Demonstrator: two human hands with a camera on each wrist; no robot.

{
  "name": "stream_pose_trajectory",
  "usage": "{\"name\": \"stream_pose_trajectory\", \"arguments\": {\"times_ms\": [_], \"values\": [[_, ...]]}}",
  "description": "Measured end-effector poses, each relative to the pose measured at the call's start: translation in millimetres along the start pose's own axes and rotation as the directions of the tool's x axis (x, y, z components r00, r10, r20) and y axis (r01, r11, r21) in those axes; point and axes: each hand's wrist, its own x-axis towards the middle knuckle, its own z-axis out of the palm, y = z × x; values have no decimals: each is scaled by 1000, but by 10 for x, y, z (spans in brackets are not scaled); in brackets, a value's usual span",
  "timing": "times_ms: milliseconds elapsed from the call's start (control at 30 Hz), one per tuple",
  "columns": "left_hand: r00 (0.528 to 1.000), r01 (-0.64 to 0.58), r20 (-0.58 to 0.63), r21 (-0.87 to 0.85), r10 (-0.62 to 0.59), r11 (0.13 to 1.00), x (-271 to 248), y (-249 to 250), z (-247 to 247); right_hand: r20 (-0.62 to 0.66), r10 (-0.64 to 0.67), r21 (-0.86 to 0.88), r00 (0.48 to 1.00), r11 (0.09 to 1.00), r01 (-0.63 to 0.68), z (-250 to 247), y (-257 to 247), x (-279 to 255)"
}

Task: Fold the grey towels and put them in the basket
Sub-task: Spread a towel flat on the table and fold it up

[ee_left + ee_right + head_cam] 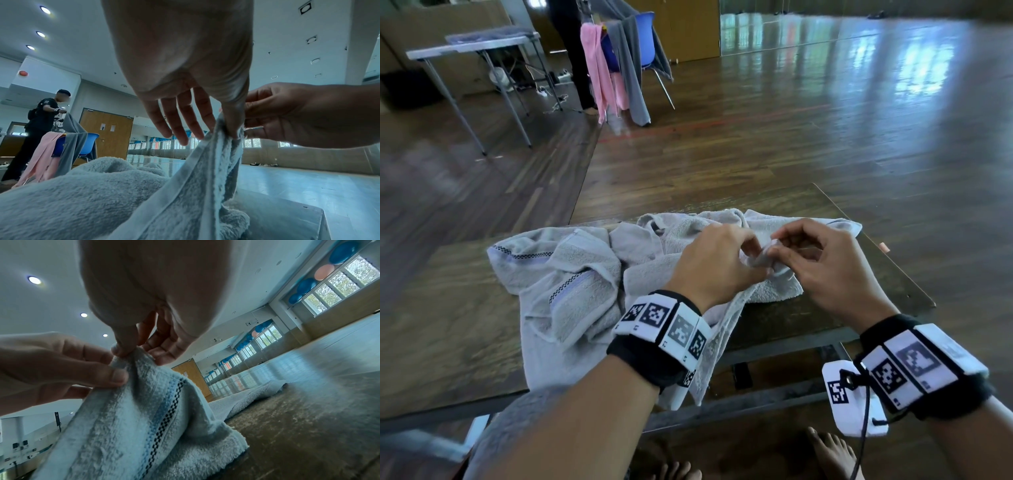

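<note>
A crumpled grey towel with a blue-and-black checked stripe lies on the dark wooden table, partly hanging over the near edge. My left hand and right hand meet above its right part, and both pinch the same raised corner. In the left wrist view my left hand pinches the towel with thumb and forefinger while the other fingers stay straight. In the right wrist view my right hand pinches the towel's tip. No basket is in view.
Beyond the table, a blue chair draped with pink and grey towels stands on the wooden floor. A grey folding table stands at the far left, with another person near the chair. My bare feet are under the table's near edge.
</note>
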Motion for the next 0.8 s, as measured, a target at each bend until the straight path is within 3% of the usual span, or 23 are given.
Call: {"name": "stream_pose_trajectory", "arguments": {"times_ms": [233,433,600,800], "values": [[999,-53,9,-75,53,996,-88,48,50,57,-21,30,998,999,20,-8,-81,-30],[1000,-20,16,-25,20,1000,-152,22,55,78,-84,-53,993,995,89,-47,-120,-50],[986,107,116,112,-120,988,-211,-150,-15,-78,-87,-37,993,996,84,-206,-99,2],[975,187,100,112,-199,976,-316,-349,-301,-293,3,-97,956,995,-33,-354,100,61]]}}
